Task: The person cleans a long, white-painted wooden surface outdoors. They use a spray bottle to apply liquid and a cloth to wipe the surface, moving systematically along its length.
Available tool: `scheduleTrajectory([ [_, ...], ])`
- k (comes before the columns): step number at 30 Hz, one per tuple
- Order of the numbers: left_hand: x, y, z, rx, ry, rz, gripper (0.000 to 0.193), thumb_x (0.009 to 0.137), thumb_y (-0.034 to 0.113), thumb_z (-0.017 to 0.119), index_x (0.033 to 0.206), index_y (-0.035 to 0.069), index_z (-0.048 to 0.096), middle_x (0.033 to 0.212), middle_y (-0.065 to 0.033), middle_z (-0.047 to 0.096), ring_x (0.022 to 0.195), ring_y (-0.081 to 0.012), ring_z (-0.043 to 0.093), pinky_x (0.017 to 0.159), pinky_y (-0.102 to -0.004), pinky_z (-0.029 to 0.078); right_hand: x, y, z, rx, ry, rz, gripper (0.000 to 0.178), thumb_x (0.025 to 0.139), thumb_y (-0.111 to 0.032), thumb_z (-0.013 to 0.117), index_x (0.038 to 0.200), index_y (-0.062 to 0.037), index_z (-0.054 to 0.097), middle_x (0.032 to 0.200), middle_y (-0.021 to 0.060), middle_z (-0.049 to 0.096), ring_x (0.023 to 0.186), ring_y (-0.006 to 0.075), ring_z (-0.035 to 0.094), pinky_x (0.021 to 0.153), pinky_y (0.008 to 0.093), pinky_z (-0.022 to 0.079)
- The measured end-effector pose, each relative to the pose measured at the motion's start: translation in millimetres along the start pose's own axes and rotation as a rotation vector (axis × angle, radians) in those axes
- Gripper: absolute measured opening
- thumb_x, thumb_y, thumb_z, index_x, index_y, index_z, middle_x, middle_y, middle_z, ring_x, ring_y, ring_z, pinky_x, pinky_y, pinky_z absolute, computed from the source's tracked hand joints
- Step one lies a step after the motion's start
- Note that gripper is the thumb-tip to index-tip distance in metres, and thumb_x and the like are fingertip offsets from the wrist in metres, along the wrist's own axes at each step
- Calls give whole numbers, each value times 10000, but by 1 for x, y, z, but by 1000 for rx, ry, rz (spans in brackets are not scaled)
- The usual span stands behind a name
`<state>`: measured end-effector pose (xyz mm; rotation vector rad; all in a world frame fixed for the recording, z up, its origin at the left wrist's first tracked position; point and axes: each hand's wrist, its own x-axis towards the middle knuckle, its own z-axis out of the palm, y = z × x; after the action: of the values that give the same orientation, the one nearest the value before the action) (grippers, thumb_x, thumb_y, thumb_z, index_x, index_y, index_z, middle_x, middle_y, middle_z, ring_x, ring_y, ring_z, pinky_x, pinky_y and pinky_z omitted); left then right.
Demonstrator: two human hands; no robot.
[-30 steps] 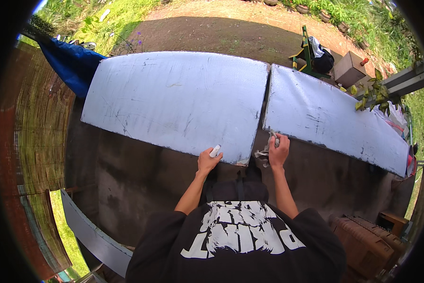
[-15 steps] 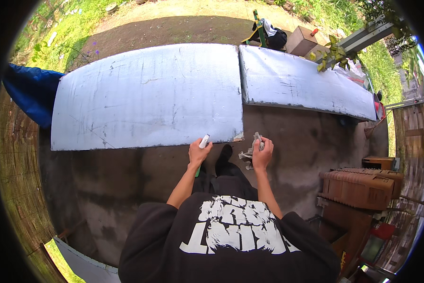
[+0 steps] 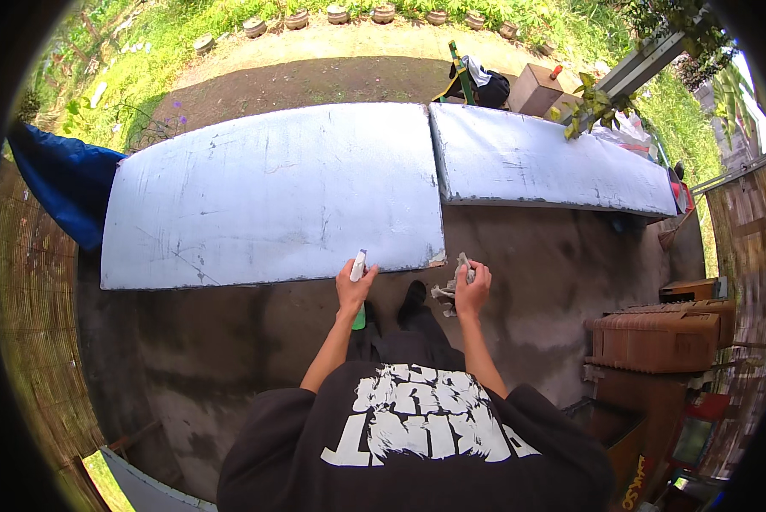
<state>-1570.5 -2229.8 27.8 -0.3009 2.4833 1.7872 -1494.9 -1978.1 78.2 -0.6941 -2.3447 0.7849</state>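
Note:
My left hand [image 3: 351,291] is closed around the neck of a spray bottle, whose white trigger head [image 3: 359,265] points away from me. Part of its green body [image 3: 360,318] shows below the wrist. In my right hand [image 3: 472,292] is a crumpled grey cloth [image 3: 443,293], pinched by the fingers and hanging loose on the left. Both hands are in front of my body by the near edge of a large, scuffed, pale silvery tabletop [image 3: 264,200]. The left hand is close to that edge; the right one is just beyond its chipped near right corner.
A second pale tabletop [image 3: 545,166] adjoins on the right, set farther back. Blue sheeting [image 3: 63,183] hangs at the left end. Brown ridged crates [image 3: 652,341] are stacked at right on the concrete floor [image 3: 519,316]. Behind the tables are a box [image 3: 535,89] and a black bag [image 3: 490,90].
The view has tilted up a little, showing more potted plants at the back. The spray bottle's head has turned more upright and shifted slightly left. The cloth stays in my right hand.

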Motion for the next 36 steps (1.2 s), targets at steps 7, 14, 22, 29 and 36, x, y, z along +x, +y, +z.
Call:
scheduleTrajectory([
  [7,31,21,-18,123,49,54,329,823,306,797,767,22,640,657,-109,662,605,-270,646,628,-392,512,1,-18,5,23,-60,43,207,940,-216,638,1042,-37,656,1058,129,648,1059,350,586,934,453,477],
  [14,76,35,-5,115,27,52,333,810,304,813,758,17,653,643,-93,663,606,-239,650,627,-387,514,22,-9,18,-2,-80,8,206,938,-220,638,1039,-41,657,1059,118,647,1059,343,587,933,448,480],
  [22,125,46,17,88,-13,-4,337,808,311,806,746,21,645,643,-106,662,607,-248,655,622,-401,514,75,-16,57,-12,-146,13,202,936,-228,640,1039,-55,658,1047,109,642,1045,332,585,918,448,478],
  [29,184,59,33,136,-33,21,326,809,312,793,751,26,647,652,-110,668,602,-261,648,610,-411,508,131,-27,120,55,-162,45,196,927,-230,649,1037,-69,664,1035,100,639,1035,325,588,903,448,488],
  [36,239,91,55,165,-85,-11,297,807,286,806,762,35,654,649,-66,652,587,-192,604,601,-363,494,172,-22,162,76,-250,33,190,921,-214,652,1039,-65,664,1029,110,638,1037,340,586,914,454,478],
])
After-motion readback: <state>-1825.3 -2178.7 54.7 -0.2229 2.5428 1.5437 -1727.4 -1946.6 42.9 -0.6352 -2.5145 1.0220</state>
